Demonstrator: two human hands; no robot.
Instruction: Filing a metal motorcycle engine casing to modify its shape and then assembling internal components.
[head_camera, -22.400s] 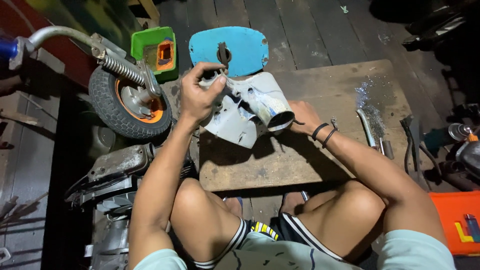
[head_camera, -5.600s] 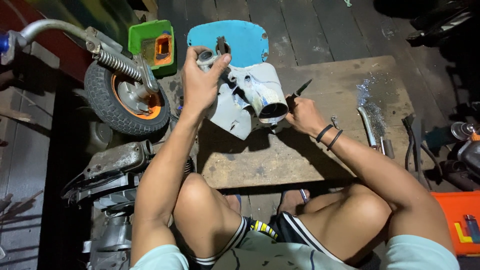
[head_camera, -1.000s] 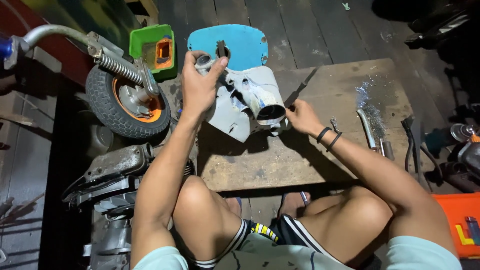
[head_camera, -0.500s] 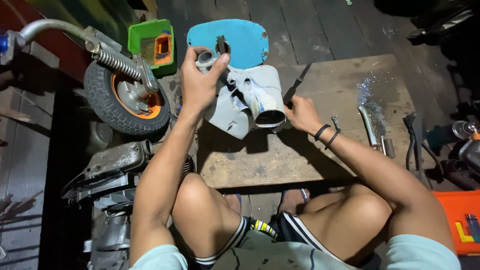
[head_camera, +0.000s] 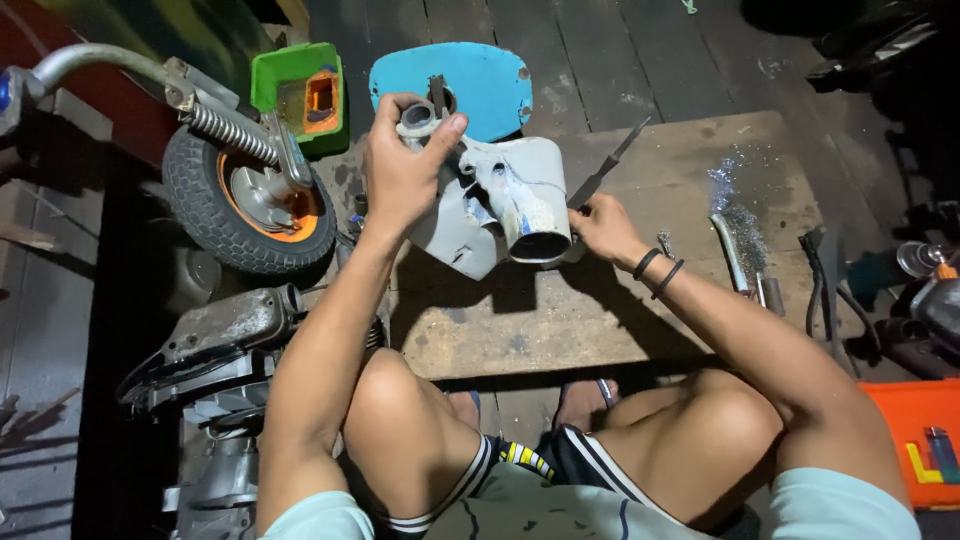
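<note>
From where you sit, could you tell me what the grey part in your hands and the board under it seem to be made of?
The grey part looks like painted sheet metal: pale, scuffed coat with dark chipped patches and a thin rim at its round opening. The board looks like bare, unfinished plywood: matt, stained, rough at the edges.

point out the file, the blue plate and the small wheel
file (head_camera: 608, 165), head view, on its dark blade
blue plate (head_camera: 490, 85), head view, on its flat painted face
small wheel (head_camera: 205, 215), head view, on the tyre tread

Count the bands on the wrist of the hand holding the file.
2: both dark wristbands sit side by side on the right hand's wrist; none show on the left hand.
</note>
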